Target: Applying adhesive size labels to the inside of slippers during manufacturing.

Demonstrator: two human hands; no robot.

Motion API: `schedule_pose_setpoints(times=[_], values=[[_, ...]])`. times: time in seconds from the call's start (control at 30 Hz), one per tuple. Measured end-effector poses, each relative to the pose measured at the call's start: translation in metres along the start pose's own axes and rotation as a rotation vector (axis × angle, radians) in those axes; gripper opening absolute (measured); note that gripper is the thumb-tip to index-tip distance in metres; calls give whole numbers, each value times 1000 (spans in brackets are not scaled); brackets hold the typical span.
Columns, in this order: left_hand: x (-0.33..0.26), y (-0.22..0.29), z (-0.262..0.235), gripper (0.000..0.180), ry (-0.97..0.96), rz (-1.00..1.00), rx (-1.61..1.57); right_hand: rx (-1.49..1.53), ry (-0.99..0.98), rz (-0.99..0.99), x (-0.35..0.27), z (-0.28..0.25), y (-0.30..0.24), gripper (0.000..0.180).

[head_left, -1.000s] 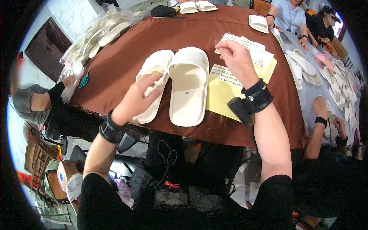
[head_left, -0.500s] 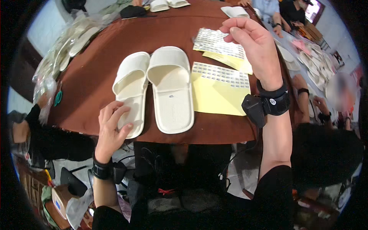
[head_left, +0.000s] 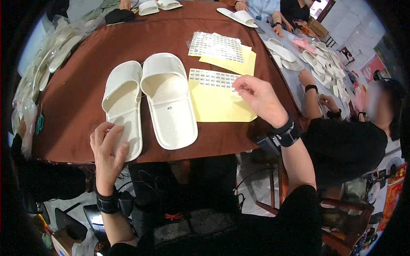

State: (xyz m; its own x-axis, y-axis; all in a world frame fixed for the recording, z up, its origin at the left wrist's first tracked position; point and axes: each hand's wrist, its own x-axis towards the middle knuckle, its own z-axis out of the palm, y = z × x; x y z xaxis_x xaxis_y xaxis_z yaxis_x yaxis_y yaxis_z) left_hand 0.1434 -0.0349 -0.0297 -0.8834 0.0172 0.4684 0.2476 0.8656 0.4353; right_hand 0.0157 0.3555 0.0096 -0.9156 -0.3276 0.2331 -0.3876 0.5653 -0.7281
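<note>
Two cream-white slide slippers lie side by side, toes away from me: the left slipper (head_left: 123, 100) and the right slipper (head_left: 173, 123). A small printed sticker (head_left: 169, 108) sits on the right one's insole. My left hand (head_left: 106, 149) rests at the outer edge of the left slipper's heel, its fingers bent but apart. To the right lies a yellow backing sheet (head_left: 218, 104) with rows of small white stickers along its top. My right hand (head_left: 262, 100) is over this sheet, fingertips pinched together at the lower right end of the rows. Whatever is between them cannot be made out.
More sticker sheets (head_left: 215, 46) lie beyond. Bagged slippers (head_left: 64, 53) and teal-handled scissors (head_left: 39, 123) are along the brown table's (head_left: 85, 85) left side. Slippers (head_left: 239, 17) stand at the far edge. A co-worker (head_left: 341, 145) sits close on my right, beside a grey table piled with slippers (head_left: 326, 68).
My right hand has come down from above the far sheets to the near sticker sheet. The left hand stays by the left slipper's heel. The head view has shifted to the right.
</note>
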Motion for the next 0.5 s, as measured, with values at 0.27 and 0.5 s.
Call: schedule_pose_setpoints(times=[0.27,0.5], values=[[-3,-3,2,38,13,-2,2,-225,116,-256,1,23,27,16],[-3,-6,3,42,-4,-24,-2,-201,81,-231,4,20,29,18]])
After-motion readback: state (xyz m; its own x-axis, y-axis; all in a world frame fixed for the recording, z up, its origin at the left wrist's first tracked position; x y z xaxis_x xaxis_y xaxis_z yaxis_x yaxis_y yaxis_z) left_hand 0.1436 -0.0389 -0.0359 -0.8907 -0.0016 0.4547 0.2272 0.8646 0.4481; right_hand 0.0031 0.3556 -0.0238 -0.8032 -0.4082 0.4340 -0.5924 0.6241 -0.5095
